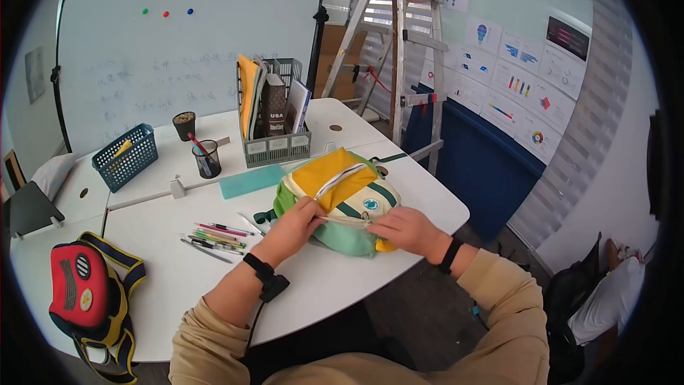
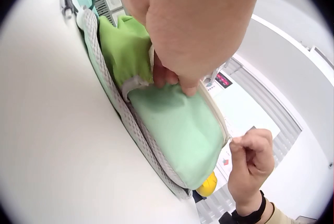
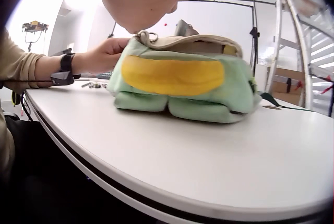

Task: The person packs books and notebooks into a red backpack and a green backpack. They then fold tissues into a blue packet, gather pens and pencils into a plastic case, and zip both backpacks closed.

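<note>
A green, cream and yellow backpack (image 1: 342,199) lies on the white table, its mint side facing the person. The left hand (image 1: 298,225) grips the fabric at the bag's near left edge, beside the zipper seam; in the left wrist view its fingertips (image 2: 172,80) press into the mint panel. At the other end of that seam, the right hand (image 1: 410,231) pinches the zipper area between thumb and curled fingers, also visible in the left wrist view (image 2: 250,164). A yellow patch (image 3: 172,76) on the bag's side shows in the right wrist view.
Pens (image 1: 217,237) lie left of the bag, with a teal case (image 1: 251,181) behind them. A red backpack (image 1: 82,285) sits at the far left. Behind stand a file rack (image 1: 278,148), a mesh pen cup (image 1: 206,162) and a blue basket (image 1: 127,159). A ladder (image 1: 399,50) stands beyond the table.
</note>
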Tool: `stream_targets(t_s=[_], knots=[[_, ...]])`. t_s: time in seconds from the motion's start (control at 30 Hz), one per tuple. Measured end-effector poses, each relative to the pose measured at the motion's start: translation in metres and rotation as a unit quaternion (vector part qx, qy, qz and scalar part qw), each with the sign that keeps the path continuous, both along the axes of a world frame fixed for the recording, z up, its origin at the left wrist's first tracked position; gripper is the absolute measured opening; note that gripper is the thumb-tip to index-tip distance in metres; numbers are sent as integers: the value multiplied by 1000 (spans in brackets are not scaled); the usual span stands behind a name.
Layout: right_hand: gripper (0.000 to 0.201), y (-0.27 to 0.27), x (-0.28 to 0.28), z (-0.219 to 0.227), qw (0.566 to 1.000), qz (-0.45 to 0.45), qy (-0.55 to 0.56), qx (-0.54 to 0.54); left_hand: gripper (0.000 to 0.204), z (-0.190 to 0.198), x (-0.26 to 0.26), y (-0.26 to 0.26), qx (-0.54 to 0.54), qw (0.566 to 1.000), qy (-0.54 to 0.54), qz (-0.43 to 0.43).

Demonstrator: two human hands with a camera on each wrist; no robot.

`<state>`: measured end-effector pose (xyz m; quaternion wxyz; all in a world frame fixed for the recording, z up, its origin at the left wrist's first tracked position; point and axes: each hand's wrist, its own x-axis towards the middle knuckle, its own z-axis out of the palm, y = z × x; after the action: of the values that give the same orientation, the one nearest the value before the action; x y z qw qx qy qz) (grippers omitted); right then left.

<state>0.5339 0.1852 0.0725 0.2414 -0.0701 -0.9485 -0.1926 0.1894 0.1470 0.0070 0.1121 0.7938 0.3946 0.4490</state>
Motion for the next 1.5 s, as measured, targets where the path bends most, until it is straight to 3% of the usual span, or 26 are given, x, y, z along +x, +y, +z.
stream_targets(t_s=[0.13, 0.47, 0.6, 0.67, 0.73, 0.87, 1.1, 1.33, 1.43, 1.5], knots=[[38, 11, 20, 9, 1000, 13, -20, 17, 14, 3, -4, 5, -9, 1000, 16, 15], [35, 57, 54, -6, 998, -62, -3, 23, 19, 11, -48, 17, -4, 997, -7, 79], [36, 50, 41, -1, 999, -47, 8, 25, 29, 12, -24, 8, 84, 979, 44, 183], [36, 36, 32, 3, 999, -25, 8, 27, 34, 34, 15, -18, 111, 971, 34, 208], [37, 22, 19, 4, 999, 10, 10, 34, 33, 50, 41, -38, 121, 985, 61, 108], [38, 5, 4, 3, 998, 48, 1, 39, 20, 31, 62, -37, 149, 975, 153, 60], [38, 59, 31, -9, 997, -25, -17, 70, 14, 29, 52, -37, 137, 980, 139, 31], [29, 71, 2, -2, 993, -78, -45, 72, 14, 19, 54, -34, 149, 979, 135, 25], [24, 76, -6, -3, 995, -68, -46, 53, 15, 22, 50, -33, 121, 983, 136, 11], [21, 78, -14, 3, 984, -103, -142, -39, 17, 32, 40, -33, 77, 993, 86, -24]])
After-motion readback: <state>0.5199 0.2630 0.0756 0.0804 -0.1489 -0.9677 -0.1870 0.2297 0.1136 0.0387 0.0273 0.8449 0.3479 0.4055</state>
